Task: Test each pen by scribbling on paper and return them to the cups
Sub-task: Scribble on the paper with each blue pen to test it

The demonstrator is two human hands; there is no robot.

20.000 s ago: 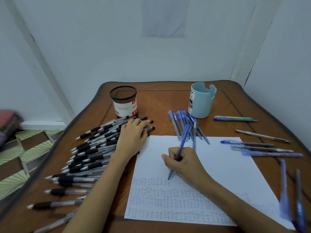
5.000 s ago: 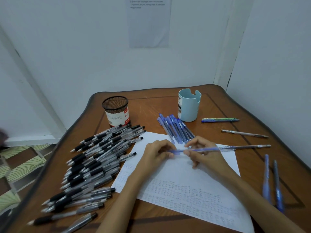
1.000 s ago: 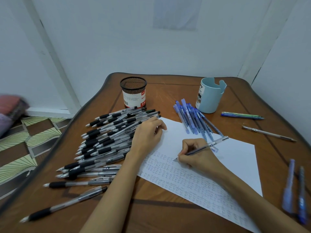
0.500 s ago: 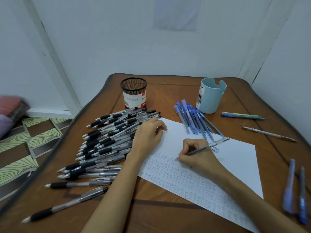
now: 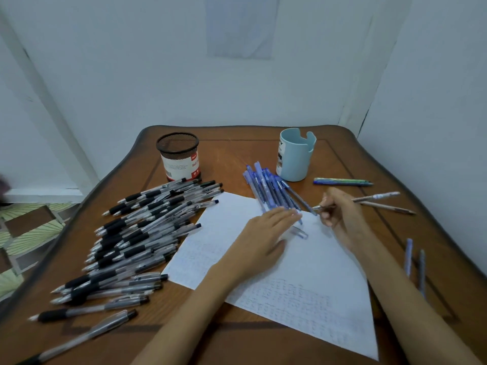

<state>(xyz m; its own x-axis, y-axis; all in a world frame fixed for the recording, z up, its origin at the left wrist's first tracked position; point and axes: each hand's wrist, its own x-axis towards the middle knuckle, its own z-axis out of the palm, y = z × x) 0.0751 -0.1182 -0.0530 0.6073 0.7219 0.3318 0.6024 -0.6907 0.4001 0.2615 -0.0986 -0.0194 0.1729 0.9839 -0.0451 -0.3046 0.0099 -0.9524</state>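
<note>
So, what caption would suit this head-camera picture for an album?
Right hand holds a pen near the scribbled paper; left hand stretches flat beside the blue pens.

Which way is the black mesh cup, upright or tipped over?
Upright: the black mesh cup stands on its base, open mouth facing up.

A brown wooden tabletop with a dark, wavy rim and a thin inlaid line near its edge stands in a corner of pale walls, and a pale sheet, its print too blurred to read, hangs on the back wall above it. To the left a white bar slants down the wall to a white ledge. Below that lies a floor of green fan-patterned and brown tiles, with a dark blurred shape at the left edge.
</note>
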